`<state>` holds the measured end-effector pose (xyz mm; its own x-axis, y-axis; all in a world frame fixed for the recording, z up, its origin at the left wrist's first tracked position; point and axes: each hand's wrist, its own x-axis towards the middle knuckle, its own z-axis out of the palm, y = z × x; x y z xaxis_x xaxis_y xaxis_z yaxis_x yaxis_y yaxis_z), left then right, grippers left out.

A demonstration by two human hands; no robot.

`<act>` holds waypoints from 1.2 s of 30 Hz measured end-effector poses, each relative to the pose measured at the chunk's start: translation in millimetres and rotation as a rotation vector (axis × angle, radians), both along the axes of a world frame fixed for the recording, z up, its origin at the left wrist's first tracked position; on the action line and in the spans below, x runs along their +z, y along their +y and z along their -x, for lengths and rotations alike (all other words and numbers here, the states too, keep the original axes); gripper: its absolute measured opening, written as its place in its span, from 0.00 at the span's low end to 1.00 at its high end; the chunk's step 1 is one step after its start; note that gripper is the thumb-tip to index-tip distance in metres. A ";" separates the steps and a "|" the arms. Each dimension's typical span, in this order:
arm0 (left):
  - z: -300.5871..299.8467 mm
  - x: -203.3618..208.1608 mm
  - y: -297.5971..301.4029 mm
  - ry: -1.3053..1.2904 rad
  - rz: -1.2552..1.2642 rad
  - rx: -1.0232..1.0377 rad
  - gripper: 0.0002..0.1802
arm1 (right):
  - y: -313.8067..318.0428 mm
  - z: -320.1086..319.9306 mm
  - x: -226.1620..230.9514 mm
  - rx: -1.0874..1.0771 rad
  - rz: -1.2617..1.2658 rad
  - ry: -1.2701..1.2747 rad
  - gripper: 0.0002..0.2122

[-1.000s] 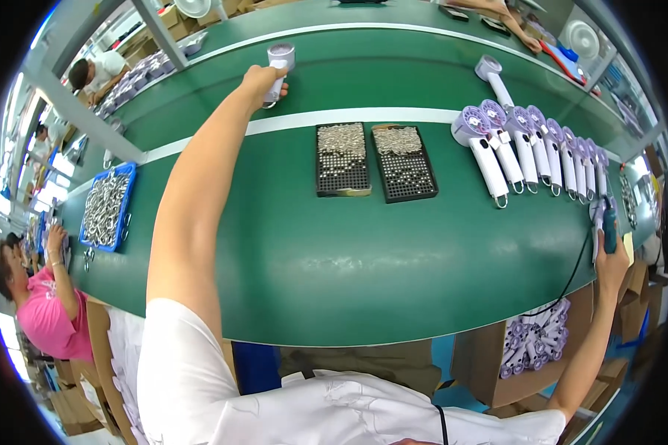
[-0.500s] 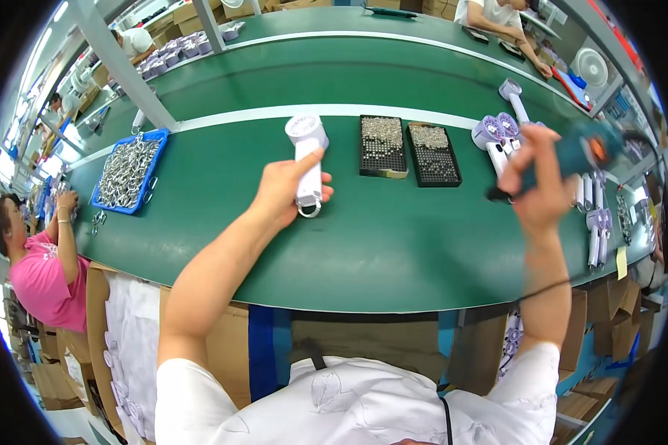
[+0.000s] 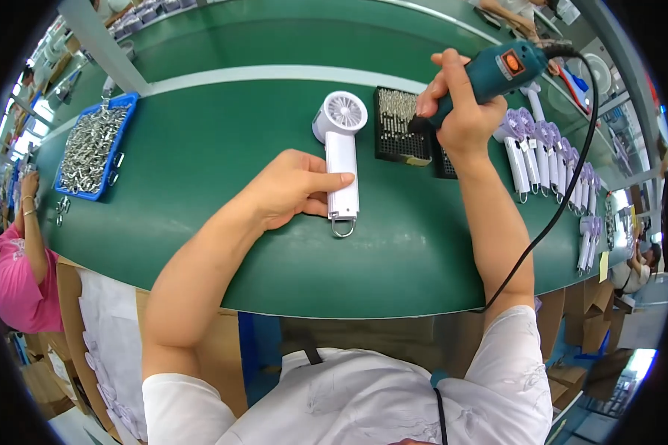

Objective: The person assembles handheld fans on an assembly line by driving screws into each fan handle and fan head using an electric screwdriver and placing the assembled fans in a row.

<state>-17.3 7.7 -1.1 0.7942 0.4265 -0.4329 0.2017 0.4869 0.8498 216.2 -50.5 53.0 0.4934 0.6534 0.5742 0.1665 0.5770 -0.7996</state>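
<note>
Handheld fan (image 3: 342, 159), white with a round grille head, is at the middle of a green workbench (image 3: 393, 259), its head at the far end, its handle toward the near edge, a metal loop (image 3: 342, 231) at its near end. The left hand (image 3: 300, 189) has its thumb across the handle and its fingers at the left side, clamped on it; whether the fan touches the bench cannot be told. To the right, the right hand (image 3: 467, 119) is raised, fingers closed around a teal electric screwdriver (image 3: 497, 70). Its black nose points left and near, over a black tray (image 3: 393, 147) of small metal pieces; contact there is unclear. A second black tray (image 3: 446, 167) is partly hidden by the right wrist. A black cord (image 3: 593, 119) curves from the screwdriver toward the near edge. Farther right is a row of similar fans (image 3: 543, 167). On the left, a blue tray (image 3: 116, 150) holds heaped shiny metal clips (image 3: 93, 148); a person in pink (image 3: 26, 278) is at the left edge.
</note>
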 end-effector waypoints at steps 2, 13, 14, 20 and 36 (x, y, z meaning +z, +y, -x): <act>1.8 1.2 -0.3 -0.001 0.034 -0.007 0.18 | 3.3 -1.7 -2.0 -0.018 0.034 -0.031 0.11; -5.7 8.0 -13.0 0.026 0.049 0.029 0.20 | 8.6 -6.5 -5.5 0.016 -0.011 0.064 0.13; -5.1 7.8 -13.1 0.028 0.046 0.029 0.20 | 8.6 -6.3 -5.6 0.018 -0.015 0.063 0.13; -5.3 5.9 -12.9 0.022 0.067 0.027 0.20 | 8.6 -9.6 -8.9 0.018 -0.010 0.064 0.12; -7.7 -0.2 -12.1 -0.015 -0.009 0.011 0.20 | 3.9 -7.5 -13.6 0.340 -0.006 -0.240 0.03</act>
